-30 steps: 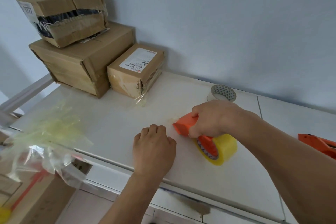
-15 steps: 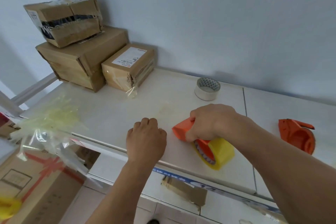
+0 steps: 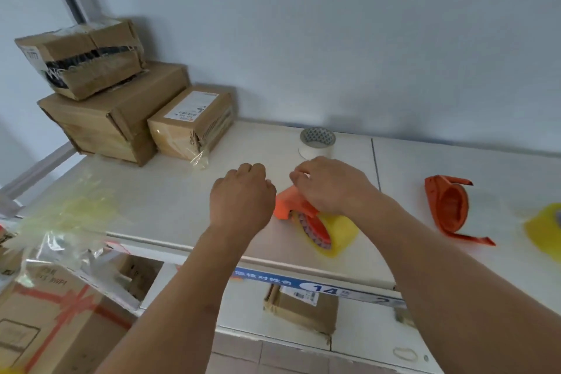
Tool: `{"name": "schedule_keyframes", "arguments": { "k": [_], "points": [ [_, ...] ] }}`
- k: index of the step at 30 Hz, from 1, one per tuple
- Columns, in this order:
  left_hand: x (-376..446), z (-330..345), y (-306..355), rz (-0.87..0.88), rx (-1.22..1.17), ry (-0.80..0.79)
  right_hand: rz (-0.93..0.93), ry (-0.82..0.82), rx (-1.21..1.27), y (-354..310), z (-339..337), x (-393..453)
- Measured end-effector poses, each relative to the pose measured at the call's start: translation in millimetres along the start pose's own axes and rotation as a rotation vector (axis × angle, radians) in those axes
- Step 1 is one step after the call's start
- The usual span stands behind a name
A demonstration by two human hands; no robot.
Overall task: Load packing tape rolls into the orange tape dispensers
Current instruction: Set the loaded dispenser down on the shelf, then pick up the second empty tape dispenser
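Plastic, smooth and orange, forms the loaded dispenser lying on the white shelf; its translucent yellow roll sits round on the hub. Your right hand rests over its handle, fingers now loosened and partly curled rather than clenched as a moment ago. Your left hand has lifted closer, fingers curled together. A white tape roll stands behind, an empty dispenser and a blurred yellow roll to your right, cardboard boxes at the left.
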State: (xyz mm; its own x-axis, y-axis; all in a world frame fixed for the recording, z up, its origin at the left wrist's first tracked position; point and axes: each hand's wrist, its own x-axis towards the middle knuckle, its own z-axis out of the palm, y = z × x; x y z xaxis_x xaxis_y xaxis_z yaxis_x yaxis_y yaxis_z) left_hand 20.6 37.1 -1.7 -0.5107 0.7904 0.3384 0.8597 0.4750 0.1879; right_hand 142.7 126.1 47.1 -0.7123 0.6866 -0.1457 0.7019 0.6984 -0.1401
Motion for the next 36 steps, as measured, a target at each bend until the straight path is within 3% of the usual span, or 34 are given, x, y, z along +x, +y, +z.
{"name": "schedule_keyframes", "arguments": {
  "k": [3, 7, 12, 15, 21, 26, 36],
  "points": [
    [11.5, -12.6, 26.6, 0.163, 0.005, 0.025, 0.062, 0.212, -0.063, 17.3, -5.9, -13.2],
    [20.0, -23.0, 77.7, 0.380, 0.041, 0.037, 0.132, 0.338, -0.240, 49.8, -10.9, -41.8],
    [7.1, -20.9, 142.1, 0.591, 0.073, 0.005, 0.254, 0.364, -0.281, 99.8, -13.1, -80.8],
    [1.9, -12.8, 178.5, 0.624, 0.026, 0.030, 0.306, 0.385, -0.280, 132.2, -13.8, -96.8],
    [-12.2, 16.7, 232.4, 0.486, -0.138, -0.088, 0.326, 0.438, -0.197, 200.6, -5.7, -112.1],
    [-31.1, 41.9, 265.8, 0.127, -0.580, -0.183, 0.308, 0.500, 0.165, 250.5, 3.4, -116.8],
    [-48.8, 66.8, 305.7, -0.290, -1.125, -0.347, 0.230, 0.386, 0.853, 297.0, 55.8, -107.9]
  ]
}}
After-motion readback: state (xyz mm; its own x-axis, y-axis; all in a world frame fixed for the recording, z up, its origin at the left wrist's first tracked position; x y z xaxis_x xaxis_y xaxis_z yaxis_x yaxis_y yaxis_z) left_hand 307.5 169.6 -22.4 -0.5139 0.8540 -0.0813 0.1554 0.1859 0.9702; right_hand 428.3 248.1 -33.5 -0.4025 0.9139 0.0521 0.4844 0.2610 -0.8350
